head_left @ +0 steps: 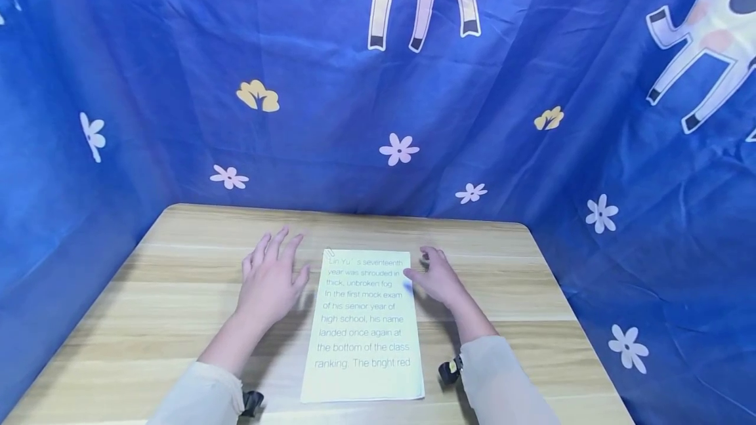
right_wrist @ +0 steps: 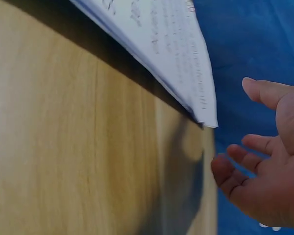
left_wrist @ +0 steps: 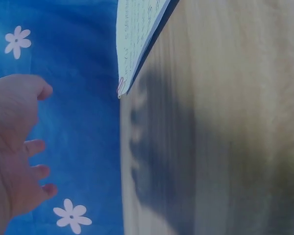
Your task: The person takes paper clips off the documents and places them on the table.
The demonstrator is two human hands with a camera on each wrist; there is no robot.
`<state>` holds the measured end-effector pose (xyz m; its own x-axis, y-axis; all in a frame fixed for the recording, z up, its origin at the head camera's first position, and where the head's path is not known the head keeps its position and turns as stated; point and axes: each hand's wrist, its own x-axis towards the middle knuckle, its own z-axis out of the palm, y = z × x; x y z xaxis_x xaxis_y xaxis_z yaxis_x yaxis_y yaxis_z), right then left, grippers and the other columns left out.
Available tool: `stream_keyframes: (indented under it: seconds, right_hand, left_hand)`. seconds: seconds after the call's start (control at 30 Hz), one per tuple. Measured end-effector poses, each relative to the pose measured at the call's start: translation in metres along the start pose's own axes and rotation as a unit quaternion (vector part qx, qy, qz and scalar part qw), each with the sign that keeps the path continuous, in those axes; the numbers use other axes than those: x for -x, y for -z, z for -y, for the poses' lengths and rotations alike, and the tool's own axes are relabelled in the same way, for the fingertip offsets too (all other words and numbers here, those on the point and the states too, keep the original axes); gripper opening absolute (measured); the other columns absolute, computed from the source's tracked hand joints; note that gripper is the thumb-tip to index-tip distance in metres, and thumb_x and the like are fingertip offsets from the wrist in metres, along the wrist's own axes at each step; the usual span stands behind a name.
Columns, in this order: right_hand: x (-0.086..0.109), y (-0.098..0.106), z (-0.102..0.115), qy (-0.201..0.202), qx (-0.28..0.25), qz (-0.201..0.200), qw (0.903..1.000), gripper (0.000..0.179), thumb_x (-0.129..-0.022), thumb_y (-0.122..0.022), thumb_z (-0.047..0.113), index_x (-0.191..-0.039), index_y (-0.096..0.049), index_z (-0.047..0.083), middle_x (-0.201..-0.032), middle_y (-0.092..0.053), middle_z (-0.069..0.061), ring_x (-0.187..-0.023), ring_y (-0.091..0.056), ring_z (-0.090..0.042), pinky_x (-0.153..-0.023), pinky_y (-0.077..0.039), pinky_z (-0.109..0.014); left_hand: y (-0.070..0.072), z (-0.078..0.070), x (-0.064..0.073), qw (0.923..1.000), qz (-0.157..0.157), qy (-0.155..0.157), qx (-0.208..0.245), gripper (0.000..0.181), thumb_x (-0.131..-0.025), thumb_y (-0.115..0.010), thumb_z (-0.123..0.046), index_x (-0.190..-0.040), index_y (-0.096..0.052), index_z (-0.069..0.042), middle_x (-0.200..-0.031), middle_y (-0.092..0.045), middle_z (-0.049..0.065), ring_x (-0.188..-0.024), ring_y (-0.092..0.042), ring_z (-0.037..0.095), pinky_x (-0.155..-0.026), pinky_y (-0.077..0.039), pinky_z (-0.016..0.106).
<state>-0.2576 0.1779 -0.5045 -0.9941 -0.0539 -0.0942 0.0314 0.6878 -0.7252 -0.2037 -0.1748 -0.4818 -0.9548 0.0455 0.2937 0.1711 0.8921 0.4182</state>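
Note:
A stack of printed paper sheets lies on the wooden table, its large text facing up. At its top left corner sits a paper clip, small and pale pink. To the left of the sheets my left hand hovers with spread fingers, apart from the paper and casting a shadow. On the other side, my right hand is held near the upper right edge, thumb toward the paper and fingers loosely bent. Both palms show in the wrist views with nothing in them.
The light wooden table has rounded far corners. Blue curtains with flowers and cartoon animals enclose it at the back and sides. Black wrist devices stick out beneath both sleeves.

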Motion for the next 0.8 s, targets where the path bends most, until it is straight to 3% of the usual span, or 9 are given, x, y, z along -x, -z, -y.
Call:
stream_keyframes:
  seconds: [0.1, 0.2, 0.37, 0.6, 0.8]
  right_hand:
    - [-0.008, -0.01, -0.002, -0.026, -0.006, 0.009, 0.9996, 0.069, -0.095, -0.081, 0.038, -0.146, -0.055, -0.002, -0.134, -0.064, -0.019, -0.123, -0.065, -0.036, -0.113, -0.054, -0.054]
    - [-0.013, -0.018, -0.002, -0.034, 0.013, 0.015, 0.9992, 0.066, -0.093, -0.084, 0.042, -0.133, -0.06, -0.005, -0.127, -0.066, -0.02, -0.115, -0.065, -0.033, -0.107, -0.056, -0.051]
    - [-0.016, -0.028, 0.003, -0.051, 0.049, 0.003, 0.9975, 0.073, -0.088, -0.086, 0.049, -0.131, -0.062, -0.006, -0.132, -0.063, -0.021, -0.117, -0.062, -0.034, -0.109, -0.055, -0.051]
    - [-0.017, -0.039, 0.011, -0.076, 0.116, -0.023, 0.99, 0.07, -0.08, -0.093, 0.053, -0.113, -0.063, -0.001, -0.113, -0.06, -0.015, -0.098, -0.056, -0.03, -0.092, -0.056, -0.046]
    - [-0.017, -0.045, 0.019, -0.101, 0.152, -0.032, 0.9827, 0.073, -0.08, -0.094, 0.053, -0.118, -0.063, -0.001, -0.111, -0.062, -0.015, -0.099, -0.059, -0.031, -0.096, -0.055, -0.05]
  left_hand:
    - [0.0, 0.002, 0.003, 0.9999, -0.004, 0.003, 0.013, 0.065, -0.105, -0.064, -0.033, -0.163, -0.043, -0.012, -0.176, -0.03, 0.022, -0.161, -0.021, 0.055, -0.122, -0.022, 0.08]
    - [-0.001, 0.005, 0.006, 0.9998, -0.004, 0.008, 0.02, 0.064, -0.105, -0.064, -0.03, -0.162, -0.044, -0.01, -0.175, -0.032, 0.023, -0.16, -0.023, 0.055, -0.121, -0.023, 0.08]
    - [-0.003, 0.007, 0.011, 0.9996, -0.004, 0.013, 0.026, 0.063, -0.104, -0.064, -0.026, -0.161, -0.045, -0.009, -0.174, -0.033, 0.025, -0.159, -0.024, 0.055, -0.122, -0.023, 0.079]
    - [-0.003, 0.008, 0.015, 0.9993, -0.001, 0.018, 0.033, 0.061, -0.104, -0.065, -0.023, -0.16, -0.046, -0.008, -0.173, -0.035, 0.025, -0.159, -0.026, 0.055, -0.122, -0.024, 0.078]
    - [-0.003, 0.011, 0.017, 0.9992, -0.001, 0.019, 0.034, 0.06, -0.103, -0.065, -0.021, -0.159, -0.048, -0.008, -0.172, -0.036, 0.025, -0.157, -0.028, 0.055, -0.12, -0.026, 0.079]
